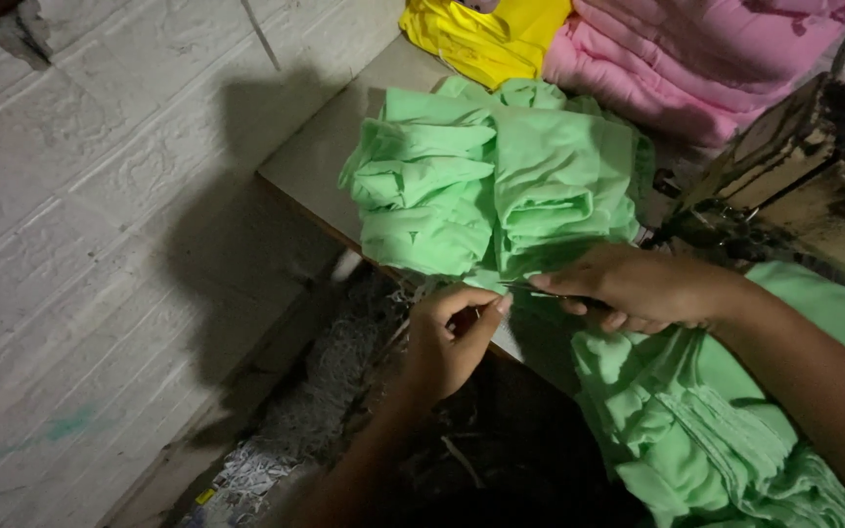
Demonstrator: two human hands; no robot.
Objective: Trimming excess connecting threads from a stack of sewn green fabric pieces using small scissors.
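A pile of light green fabric pieces (486, 181) lies folded and bunched on the table (320, 161). My left hand (447, 337) is at the table's front edge, its fingers pinched on the green cloth's hem or a thread there. My right hand (638, 288) rests just right of it, closed on a small thin metal tool (530, 287), likely a thread snipper, whose tip points at the left hand's fingers. More green fabric (706, 420) drapes down from under my right forearm toward the lower right.
Yellow fabric (486, 34) and pink fabric (696, 54) are stacked at the table's far side. A dark sewing machine (804, 166) stands at the right. A white brick-pattern wall (80, 196) is on the left. Thread and cloth scraps (315, 411) litter the floor below.
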